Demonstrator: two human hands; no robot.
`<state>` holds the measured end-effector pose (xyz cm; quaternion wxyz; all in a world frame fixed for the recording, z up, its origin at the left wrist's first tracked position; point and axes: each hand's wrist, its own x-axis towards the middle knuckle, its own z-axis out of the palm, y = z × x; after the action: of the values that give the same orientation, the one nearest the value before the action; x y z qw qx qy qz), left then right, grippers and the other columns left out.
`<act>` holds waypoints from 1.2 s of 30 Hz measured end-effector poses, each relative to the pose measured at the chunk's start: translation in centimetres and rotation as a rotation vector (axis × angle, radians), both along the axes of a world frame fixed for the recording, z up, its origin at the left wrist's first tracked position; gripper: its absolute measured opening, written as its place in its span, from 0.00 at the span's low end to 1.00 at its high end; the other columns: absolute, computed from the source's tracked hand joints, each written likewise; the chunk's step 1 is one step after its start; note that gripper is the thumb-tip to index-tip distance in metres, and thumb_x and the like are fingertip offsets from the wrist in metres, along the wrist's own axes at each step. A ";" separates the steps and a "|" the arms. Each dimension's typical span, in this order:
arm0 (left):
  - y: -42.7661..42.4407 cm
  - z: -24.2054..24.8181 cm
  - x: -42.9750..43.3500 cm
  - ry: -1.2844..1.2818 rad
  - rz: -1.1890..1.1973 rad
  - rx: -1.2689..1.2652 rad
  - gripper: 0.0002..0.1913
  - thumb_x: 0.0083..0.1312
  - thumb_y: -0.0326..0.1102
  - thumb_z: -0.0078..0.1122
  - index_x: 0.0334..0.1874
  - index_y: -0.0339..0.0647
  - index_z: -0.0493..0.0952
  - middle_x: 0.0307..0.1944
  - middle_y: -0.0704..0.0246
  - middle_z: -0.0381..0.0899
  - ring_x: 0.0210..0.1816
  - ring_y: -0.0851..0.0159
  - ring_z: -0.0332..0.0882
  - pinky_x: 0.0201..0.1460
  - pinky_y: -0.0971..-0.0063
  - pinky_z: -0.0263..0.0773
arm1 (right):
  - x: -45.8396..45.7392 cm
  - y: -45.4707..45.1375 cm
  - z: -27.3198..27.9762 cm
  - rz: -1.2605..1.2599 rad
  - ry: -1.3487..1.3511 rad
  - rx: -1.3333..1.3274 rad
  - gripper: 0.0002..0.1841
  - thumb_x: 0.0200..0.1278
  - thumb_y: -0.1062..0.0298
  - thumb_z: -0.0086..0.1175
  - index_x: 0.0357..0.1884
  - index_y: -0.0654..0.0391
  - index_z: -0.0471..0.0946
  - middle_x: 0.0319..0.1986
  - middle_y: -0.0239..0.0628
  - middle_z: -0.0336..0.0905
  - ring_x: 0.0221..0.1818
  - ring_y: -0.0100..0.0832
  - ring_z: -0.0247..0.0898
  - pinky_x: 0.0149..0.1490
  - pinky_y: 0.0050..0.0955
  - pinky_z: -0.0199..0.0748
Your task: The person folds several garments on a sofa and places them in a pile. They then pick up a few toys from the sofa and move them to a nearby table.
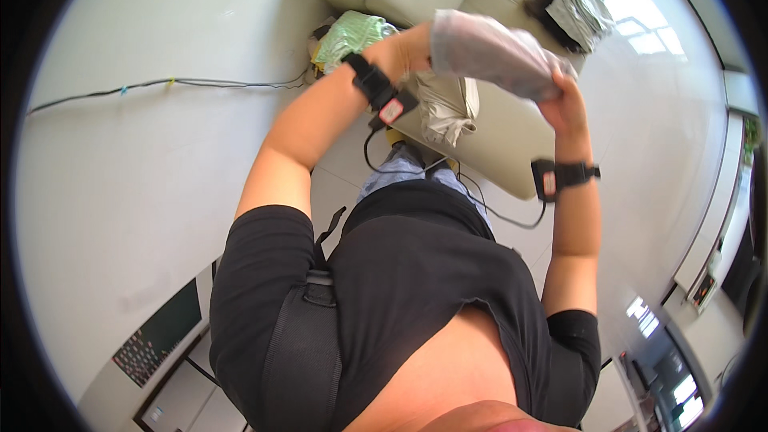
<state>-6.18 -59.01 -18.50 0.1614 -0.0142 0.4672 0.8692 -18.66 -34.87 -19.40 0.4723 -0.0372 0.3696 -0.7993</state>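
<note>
My left hand (480,51) is inside a thin, translucent greyish bag or sleeve (510,63) above the sofa. The material covers it from the wrist onward, and its fingers are blurred and cannot be made out. At the right end of this material, my right hand (564,105) pinches the edge between thumb and fingers. Below my left hand, a beige folded cloth item (447,105) lies on the sofa seat. Each wrist wears a black strap with a small cabled device.
A light-green leather-look sofa (504,144) stands ahead. Green cloth or plastic (354,36) lies at its left end, and a grey and dark clothing pile (576,15) at its right. Black cables (120,90) run along the left wall; device cables hang before my legs.
</note>
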 end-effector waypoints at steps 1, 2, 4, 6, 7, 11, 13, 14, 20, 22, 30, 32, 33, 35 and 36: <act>0.2 0.3 1.4 -0.011 0.074 0.021 0.22 0.64 0.42 0.47 0.57 0.37 0.65 0.57 0.66 0.68 0.58 0.64 0.64 0.59 0.66 0.61 | 0.6 0.5 0.0 0.063 0.040 -0.023 0.28 0.53 0.64 0.54 0.55 0.66 0.62 0.55 0.46 0.64 0.58 0.41 0.58 0.64 0.40 0.53; 0.5 0.5 3.0 -0.127 0.189 0.216 0.24 0.65 0.46 0.44 0.58 0.37 0.65 0.57 0.66 0.68 0.58 0.63 0.64 0.59 0.65 0.61 | 1.3 0.9 -0.2 0.149 0.027 -0.114 0.28 0.52 0.65 0.54 0.54 0.67 0.63 0.54 0.47 0.65 0.58 0.41 0.59 0.63 0.40 0.54; 1.1 0.3 6.1 -0.251 0.284 0.533 0.28 0.66 0.55 0.35 0.58 0.38 0.65 0.57 0.66 0.68 0.58 0.63 0.64 0.60 0.64 0.60 | 2.4 1.0 -0.7 0.187 0.009 -0.146 0.24 0.52 0.67 0.53 0.51 0.66 0.65 0.51 0.48 0.67 0.55 0.41 0.62 0.60 0.40 0.59; 1.4 -0.4 8.4 -0.295 0.274 0.688 0.28 0.66 0.55 0.37 0.57 0.38 0.65 0.56 0.67 0.68 0.56 0.64 0.66 0.60 0.66 0.59 | 3.1 -0.3 -1.3 0.192 -0.137 0.049 0.19 0.52 0.70 0.52 0.46 0.65 0.67 0.46 0.45 0.70 0.51 0.39 0.66 0.58 0.38 0.62; 1.1 -0.9 9.0 -0.276 0.347 0.554 0.26 0.66 0.52 0.41 0.56 0.38 0.66 0.54 0.66 0.70 0.55 0.64 0.67 0.59 0.67 0.60 | 3.3 -1.3 -1.5 0.201 -0.197 0.100 0.16 0.52 0.72 0.52 0.44 0.65 0.68 0.43 0.44 0.71 0.49 0.37 0.68 0.57 0.37 0.63; -2.5 -1.5 10.2 -0.290 0.657 0.241 0.14 0.60 0.32 0.53 0.47 0.36 0.72 0.44 0.66 0.77 0.45 0.67 0.74 0.52 0.73 0.67 | 4.1 -10.4 -2.4 0.271 -0.128 0.254 0.10 0.55 0.75 0.51 0.40 0.62 0.71 0.37 0.36 0.74 0.40 0.29 0.70 0.51 0.30 0.68; -5.7 -0.5 11.4 -0.273 0.816 0.197 0.11 0.59 0.29 0.53 0.43 0.36 0.75 0.39 0.67 0.78 0.41 0.68 0.76 0.48 0.74 0.70 | 4.1 -15.6 -2.4 0.338 -0.068 0.332 0.07 0.55 0.73 0.52 0.37 0.61 0.73 0.34 0.35 0.75 0.38 0.28 0.70 0.50 0.28 0.68; -7.2 0.3 12.2 -0.186 0.857 0.097 0.12 0.58 0.29 0.52 0.43 0.35 0.74 0.39 0.67 0.78 0.41 0.68 0.76 0.48 0.74 0.70 | 4.0 -17.9 -2.2 0.420 -0.036 0.213 0.08 0.54 0.73 0.52 0.37 0.62 0.74 0.35 0.35 0.75 0.39 0.28 0.70 0.50 0.28 0.68; -10.7 4.4 15.5 0.068 1.050 -0.118 0.18 0.57 0.31 0.56 0.48 0.31 0.71 0.43 0.66 0.75 0.45 0.68 0.72 0.51 0.75 0.66 | 3.5 -27.6 0.1 0.546 0.082 -0.040 0.16 0.55 0.71 0.52 0.46 0.65 0.72 0.41 0.38 0.75 0.44 0.29 0.70 0.54 0.28 0.65; -10.3 3.1 15.5 -0.012 1.073 -0.116 0.19 0.57 0.32 0.57 0.50 0.32 0.70 0.45 0.67 0.74 0.46 0.70 0.71 0.52 0.75 0.65 | 3.2 -29.0 -0.6 0.563 0.118 -0.029 0.17 0.55 0.70 0.52 0.47 0.65 0.70 0.43 0.37 0.74 0.47 0.28 0.68 0.56 0.29 0.61; -4.2 -16.4 14.6 -0.555 0.908 0.212 0.25 0.60 0.36 0.55 0.58 0.34 0.63 0.54 0.67 0.68 0.55 0.68 0.64 0.61 0.74 0.54 | 1.2 -24.3 -17.6 0.467 0.566 0.888 0.29 0.51 0.62 0.58 0.55 0.64 0.65 0.52 0.42 0.67 0.52 0.31 0.64 0.56 0.29 0.60; -3.0 -19.4 15.2 -0.899 0.737 0.078 0.23 0.61 0.34 0.54 0.58 0.36 0.65 0.53 0.67 0.69 0.55 0.68 0.65 0.61 0.75 0.55 | 2.2 -22.4 -21.9 0.420 0.722 0.891 0.33 0.50 0.61 0.60 0.57 0.63 0.62 0.54 0.45 0.64 0.53 0.33 0.64 0.55 0.30 0.62; -3.4 -20.2 15.4 -0.803 0.761 0.008 0.22 0.60 0.33 0.54 0.57 0.36 0.65 0.54 0.67 0.69 0.55 0.68 0.64 0.60 0.73 0.56 | 2.1 -21.7 -23.3 0.383 0.749 0.969 0.34 0.49 0.60 0.61 0.58 0.62 0.61 0.55 0.46 0.63 0.53 0.34 0.63 0.54 0.30 0.63; -5.1 -20.4 16.2 -0.705 0.717 -0.130 0.21 0.60 0.32 0.54 0.56 0.38 0.66 0.54 0.66 0.68 0.55 0.68 0.64 0.59 0.71 0.57 | 2.5 -20.6 -24.6 0.472 0.698 1.006 0.35 0.50 0.62 0.61 0.60 0.59 0.60 0.56 0.48 0.62 0.54 0.37 0.63 0.53 0.32 0.66; -6.9 -20.4 16.0 -0.504 0.775 -0.456 0.21 0.60 0.31 0.54 0.56 0.38 0.67 0.54 0.64 0.68 0.55 0.66 0.64 0.58 0.70 0.59 | 3.0 -20.6 -24.9 0.457 0.622 0.975 0.37 0.49 0.62 0.61 0.62 0.56 0.58 0.57 0.48 0.61 0.54 0.40 0.63 0.54 0.33 0.64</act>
<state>9.78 -65.96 -38.90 -0.0722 -0.4300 0.5519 0.7109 -15.68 -55.47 -44.29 0.4643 -0.1267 0.7951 -0.3690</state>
